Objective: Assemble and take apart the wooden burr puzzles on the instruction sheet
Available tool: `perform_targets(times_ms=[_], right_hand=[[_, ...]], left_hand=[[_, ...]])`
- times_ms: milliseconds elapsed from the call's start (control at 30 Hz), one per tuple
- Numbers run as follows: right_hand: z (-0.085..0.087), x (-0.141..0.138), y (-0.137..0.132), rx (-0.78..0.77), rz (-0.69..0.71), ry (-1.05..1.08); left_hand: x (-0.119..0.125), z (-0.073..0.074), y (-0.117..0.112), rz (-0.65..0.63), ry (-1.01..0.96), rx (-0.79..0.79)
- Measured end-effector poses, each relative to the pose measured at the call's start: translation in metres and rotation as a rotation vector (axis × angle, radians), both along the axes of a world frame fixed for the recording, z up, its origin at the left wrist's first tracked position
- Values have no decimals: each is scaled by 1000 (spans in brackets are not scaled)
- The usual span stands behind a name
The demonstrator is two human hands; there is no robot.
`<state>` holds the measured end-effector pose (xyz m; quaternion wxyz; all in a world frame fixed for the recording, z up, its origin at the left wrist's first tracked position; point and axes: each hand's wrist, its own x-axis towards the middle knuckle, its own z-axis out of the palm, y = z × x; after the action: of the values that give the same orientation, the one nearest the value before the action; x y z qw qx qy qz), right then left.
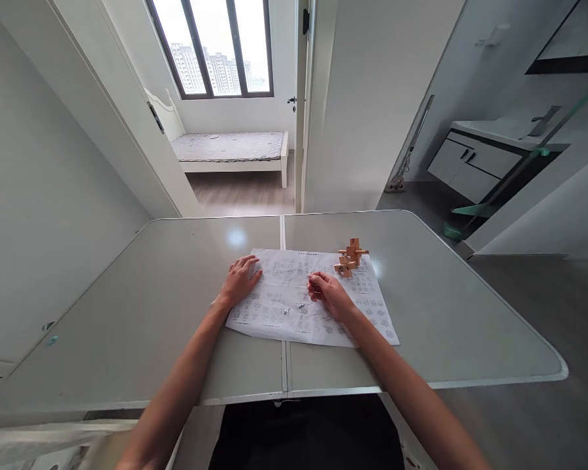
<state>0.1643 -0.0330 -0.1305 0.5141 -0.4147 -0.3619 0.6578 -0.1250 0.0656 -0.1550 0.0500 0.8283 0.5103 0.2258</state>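
A large white instruction sheet (274,326) printed with rows of small diagrams lies on the table, slightly creased. My left hand (239,281) rests open on its left edge, fingers stretched out over the paper. Above the sheet's middle is my right hand (327,291), its fingers curled together in a pinch; whatever they hold, if anything, is too small to make out. Left of it, two tiny shiny metal pieces lie on the paper, one silver piece (287,311) and one darker piece (301,306). An assembled wooden interlocking puzzle (354,250) with marked faces stands near the sheet's upper right corner, beside a second wooden puzzle (345,267).
The grey folding table (176,294) has a light rim and a metal seam (285,365) down its middle, running under the sheet. Beyond its far edge are a doorway with a bed (232,147) and, at right, a washbasin cabinet (475,163).
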Motion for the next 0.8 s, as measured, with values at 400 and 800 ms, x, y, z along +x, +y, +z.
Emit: perform_targets(times_ms=[400,800], right_hand=[[19,76,27,351,-538,-236],[-25,108,29,255,-661,-505]], left_hand=[[-6,3,-1,-95,-90,-41],[-5,3,-1,-118,-123,-34]])
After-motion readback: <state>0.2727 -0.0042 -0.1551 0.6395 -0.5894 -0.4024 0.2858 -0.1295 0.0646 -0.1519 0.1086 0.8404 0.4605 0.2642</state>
